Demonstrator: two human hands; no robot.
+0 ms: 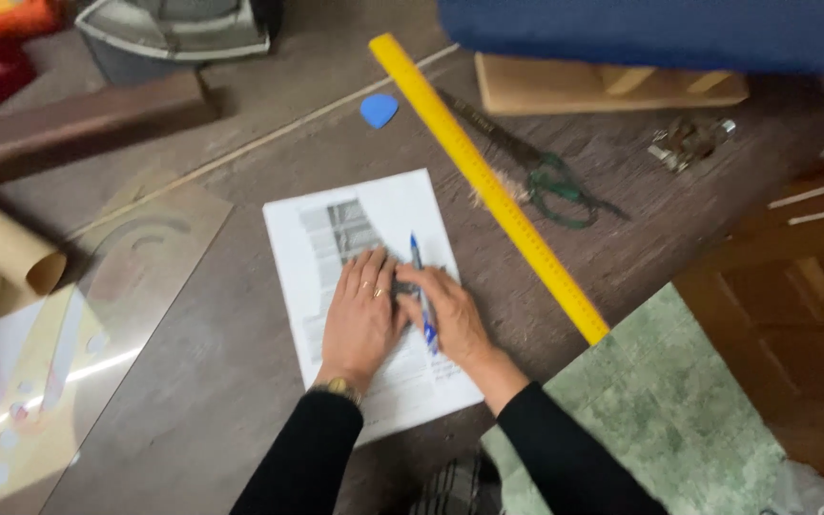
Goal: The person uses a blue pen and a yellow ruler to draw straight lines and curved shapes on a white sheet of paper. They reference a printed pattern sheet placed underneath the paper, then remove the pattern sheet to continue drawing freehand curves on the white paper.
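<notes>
While both hands press at centre frame, I log the following. One printed paper sheet point(374, 286), white with grey print, lies flat on the brown table point(240, 362). Left hand point(360, 310): flat, fingers spread, palm down on the sheet, grasping nothing; one wristwatch point(340, 386) at the cuff. Right hand point(450, 315): closed round one blue pen point(422, 286), tip pointing to the upper frame, the fingertips also touching the sheet beside the left hand.

Other stock, counted: one yellow ruler point(488, 186) running diagonally from upper centre to right of centre; one pair of green-handled scissors point(545, 181) just beyond it; one blue tailor's chalk point(379, 110) at upper centre; one clear curved template point(40, 381) at lower left; one roll of brown paper point(2, 243) at left edge; one green patterned sheet point(650, 410) at lower right.

Risks, in my judgement: the sheet is held by pressure alone, so it could slide or crease if the left palm lifts; the pen could leave a stray mark.
</notes>
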